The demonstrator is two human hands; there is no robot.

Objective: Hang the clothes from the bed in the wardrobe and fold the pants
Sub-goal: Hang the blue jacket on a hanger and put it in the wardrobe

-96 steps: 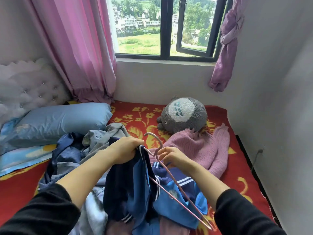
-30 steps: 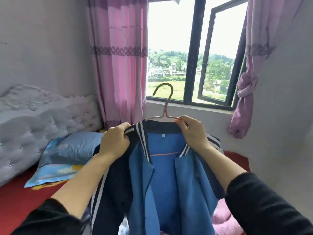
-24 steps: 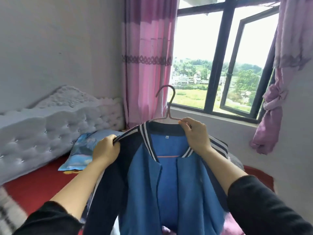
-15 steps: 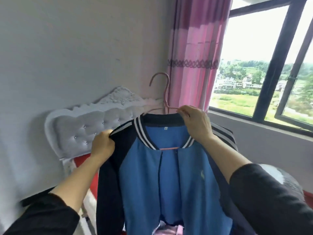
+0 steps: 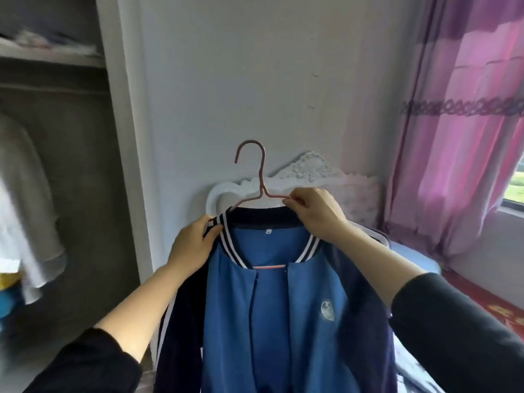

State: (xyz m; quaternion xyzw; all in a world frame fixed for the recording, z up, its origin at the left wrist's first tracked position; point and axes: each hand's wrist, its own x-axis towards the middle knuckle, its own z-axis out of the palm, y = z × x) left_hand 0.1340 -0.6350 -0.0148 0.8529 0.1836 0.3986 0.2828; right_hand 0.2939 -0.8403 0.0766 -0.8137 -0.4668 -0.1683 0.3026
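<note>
- Blue and navy cloth fills the middle of your view: the jacket (image 5: pixel 283 321) hangs on the pink wire hanger (image 5: pixel 262 180), front open. You hold it up between the wardrobe (image 5: pixel 119 109) on your left and the white headboard (image 5: pixel 309 168) behind.
- Your left hand (image 5: pixel 192 245) pinches the striped collar at the jacket's shoulder, so that grip is closed on cloth.
- Your right hand (image 5: pixel 314 214) pinches the hanger's wire just beside its neck, so that grip is closed on metal.
- A few seconds ago the jacket lay on the bed while you threaded the hanger. A second ago you faced the window. Now you have swung left, and the wardrobe opening has come into view with its rail (image 5: pixel 51 90) and a pale garment (image 5: pixel 25 194) on it.
- That suggests the hanger work is done and you are now carrying the jacket over. Next, the free, upright hook must go over that rail.
- Watch the left shoulder, because the cloth may slide off the thin wire once you let go.
- The pants and other clothes are out of view, and probably still to do.
</note>
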